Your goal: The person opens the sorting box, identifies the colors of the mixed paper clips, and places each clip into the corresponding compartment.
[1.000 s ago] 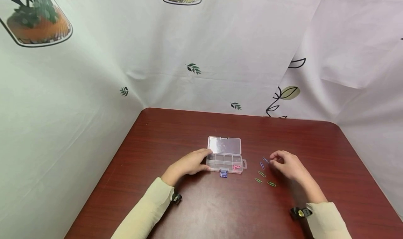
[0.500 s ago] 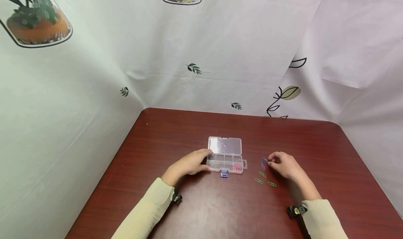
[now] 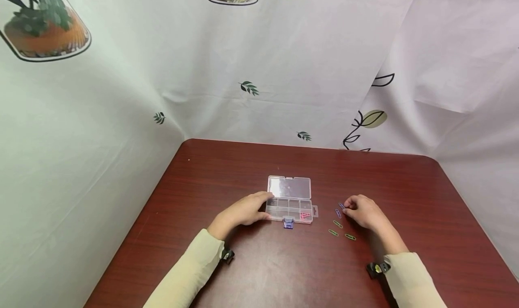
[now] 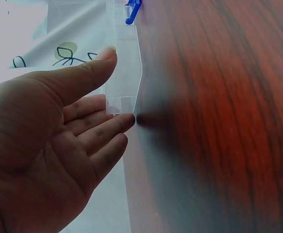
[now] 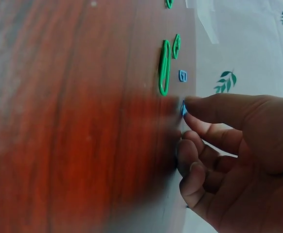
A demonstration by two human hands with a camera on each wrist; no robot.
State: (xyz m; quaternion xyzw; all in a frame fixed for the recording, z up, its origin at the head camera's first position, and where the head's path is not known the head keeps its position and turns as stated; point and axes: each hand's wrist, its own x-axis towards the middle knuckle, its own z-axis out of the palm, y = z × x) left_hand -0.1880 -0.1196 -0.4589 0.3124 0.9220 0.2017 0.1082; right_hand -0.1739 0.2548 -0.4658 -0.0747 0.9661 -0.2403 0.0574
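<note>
A clear plastic compartment box (image 3: 289,210) stands with its lid (image 3: 289,188) raised back and its blue latch (image 3: 288,223) toward the front. Pink paper clips (image 3: 305,215) lie in its front right compartment. My left hand (image 3: 244,209) holds the box's left end, thumb at the near corner and fingers at the far side. To the right, my right hand (image 3: 363,211) pinches a blue paper clip (image 5: 183,108) between thumb and index finger, close to the tabletop. Another blue paper clip (image 3: 338,213) lies just left of it.
Several green paper clips, one of them the larger-looking green clip (image 5: 165,68) in the right wrist view, lie on the brown table (image 3: 227,168) between box and right hand. A hanging tab (image 3: 315,211) sticks out from the box's right side. White printed cloth (image 3: 284,65) surrounds the table.
My right hand has shifted slightly left to the far blue paper clip, its thumb and index finger closing on it. My left hand and the box have stayed in place.
</note>
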